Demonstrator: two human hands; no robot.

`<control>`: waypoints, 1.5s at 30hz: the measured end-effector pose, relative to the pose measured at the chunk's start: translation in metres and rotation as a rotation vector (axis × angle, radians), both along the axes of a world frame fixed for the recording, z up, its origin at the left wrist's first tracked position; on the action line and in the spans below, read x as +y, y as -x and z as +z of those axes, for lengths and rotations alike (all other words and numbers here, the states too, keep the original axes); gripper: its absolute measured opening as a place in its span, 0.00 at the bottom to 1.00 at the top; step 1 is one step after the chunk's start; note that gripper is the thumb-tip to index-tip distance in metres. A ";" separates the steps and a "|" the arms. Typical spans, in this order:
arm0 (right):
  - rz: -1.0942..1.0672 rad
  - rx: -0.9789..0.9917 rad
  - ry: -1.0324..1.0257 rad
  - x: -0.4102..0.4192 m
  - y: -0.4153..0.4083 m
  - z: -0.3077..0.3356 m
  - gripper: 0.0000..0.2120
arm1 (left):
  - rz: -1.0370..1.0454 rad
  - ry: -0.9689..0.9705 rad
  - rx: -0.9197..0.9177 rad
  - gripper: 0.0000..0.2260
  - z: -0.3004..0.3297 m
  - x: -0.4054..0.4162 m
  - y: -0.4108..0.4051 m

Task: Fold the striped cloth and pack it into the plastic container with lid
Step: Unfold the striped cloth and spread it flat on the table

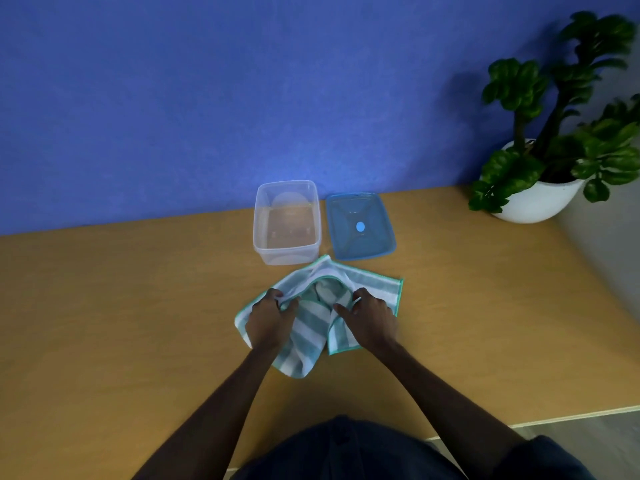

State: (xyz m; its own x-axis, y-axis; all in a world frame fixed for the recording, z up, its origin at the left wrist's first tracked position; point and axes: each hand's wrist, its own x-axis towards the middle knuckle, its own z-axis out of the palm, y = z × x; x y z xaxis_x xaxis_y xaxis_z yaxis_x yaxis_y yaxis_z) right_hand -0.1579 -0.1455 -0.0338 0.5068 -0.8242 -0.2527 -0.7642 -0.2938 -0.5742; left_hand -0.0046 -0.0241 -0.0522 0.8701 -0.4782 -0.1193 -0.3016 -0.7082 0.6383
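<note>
Head view shows left hand and right hand pinching the rumpled striped cloth; uneven pulling could skew the fold.

Both forearms are seen bare up from the left hand and right hand; no rings or watch are seen. Dark blue clothing is worn.
</note>
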 end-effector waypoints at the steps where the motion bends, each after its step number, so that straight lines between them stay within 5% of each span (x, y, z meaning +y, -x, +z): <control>1: -0.005 0.009 -0.006 -0.001 -0.001 -0.001 0.21 | 0.007 -0.002 0.012 0.17 -0.001 0.000 -0.001; 15: -0.097 -0.090 -0.014 -0.028 0.003 0.002 0.08 | -0.015 -0.042 0.013 0.06 0.008 0.001 -0.025; 33: 0.151 -0.082 0.596 -0.110 0.057 0.069 0.04 | 0.002 -0.211 -0.315 0.14 0.079 0.026 -0.076; 45: 0.085 -0.098 0.641 -0.180 0.076 0.137 0.07 | 0.020 -0.130 -0.473 0.09 0.138 0.047 -0.137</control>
